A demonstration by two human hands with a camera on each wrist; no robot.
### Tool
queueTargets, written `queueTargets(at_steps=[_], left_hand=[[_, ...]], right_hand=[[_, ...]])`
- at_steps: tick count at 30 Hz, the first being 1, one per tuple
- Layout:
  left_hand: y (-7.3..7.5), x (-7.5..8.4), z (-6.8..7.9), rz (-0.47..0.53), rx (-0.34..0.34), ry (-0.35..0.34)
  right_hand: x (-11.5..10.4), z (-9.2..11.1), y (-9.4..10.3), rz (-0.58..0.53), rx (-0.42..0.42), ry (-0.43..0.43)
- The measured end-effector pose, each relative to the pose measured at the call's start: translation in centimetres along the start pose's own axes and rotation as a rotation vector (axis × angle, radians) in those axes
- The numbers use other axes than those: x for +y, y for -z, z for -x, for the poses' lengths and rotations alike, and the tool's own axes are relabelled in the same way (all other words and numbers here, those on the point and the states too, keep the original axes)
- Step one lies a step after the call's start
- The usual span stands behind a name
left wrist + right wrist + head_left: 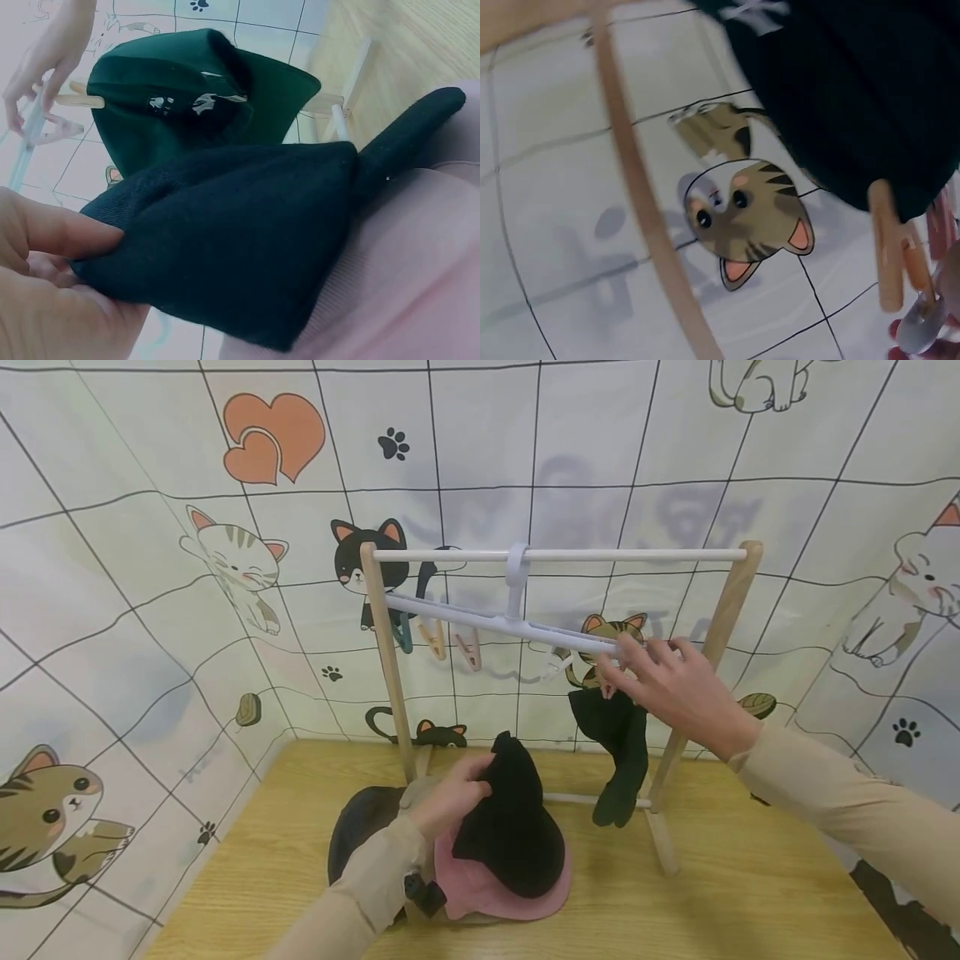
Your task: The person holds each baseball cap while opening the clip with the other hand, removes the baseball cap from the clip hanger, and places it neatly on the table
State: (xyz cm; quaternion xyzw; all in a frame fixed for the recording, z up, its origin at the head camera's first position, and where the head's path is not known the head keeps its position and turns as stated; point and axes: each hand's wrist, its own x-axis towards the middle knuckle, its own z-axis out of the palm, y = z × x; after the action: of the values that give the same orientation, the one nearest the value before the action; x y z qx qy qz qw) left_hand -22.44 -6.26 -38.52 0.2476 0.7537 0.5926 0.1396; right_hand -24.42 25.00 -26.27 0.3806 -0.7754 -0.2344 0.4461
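Observation:
My left hand pinches the edge of a black cap between thumb and fingers, lifting it over a pink cap. At the right end of a pale lilac hanger, my right hand has its fingers about the bar. A dark green cap hangs under that end, caught in a peach clothes-peg. Along the hanger's left half dangle a teal clothes-peg, a yellow clothes-peg and a pink clothes-peg. The right fingertips show only partly in the right wrist view.
The hanger hooks over the white rail of a wooden rack on a wood-grain table. A dark grey cap lies left of the pink one. Behind is a cat-patterned wall sheet.

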Motion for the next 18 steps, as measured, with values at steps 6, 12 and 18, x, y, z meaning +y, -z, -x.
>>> queueTargets(at_steps=[6,12,18], left_hand=[[0.2,-0.5,1.0,0.031,0.048,0.043],[-0.2,-1.0,2.0,0.003,0.121,0.127],[-1.3,-1.8,2.9,-0.077,0.185,0.064]], right_hand=[[-0.1,0.4,0.8,-0.241,-0.035,-0.361],[0.2,0.6,0.9,-0.329,0.013,-0.445],[0.2,0.7,1.0,-0.375,-0.022,-0.530]])
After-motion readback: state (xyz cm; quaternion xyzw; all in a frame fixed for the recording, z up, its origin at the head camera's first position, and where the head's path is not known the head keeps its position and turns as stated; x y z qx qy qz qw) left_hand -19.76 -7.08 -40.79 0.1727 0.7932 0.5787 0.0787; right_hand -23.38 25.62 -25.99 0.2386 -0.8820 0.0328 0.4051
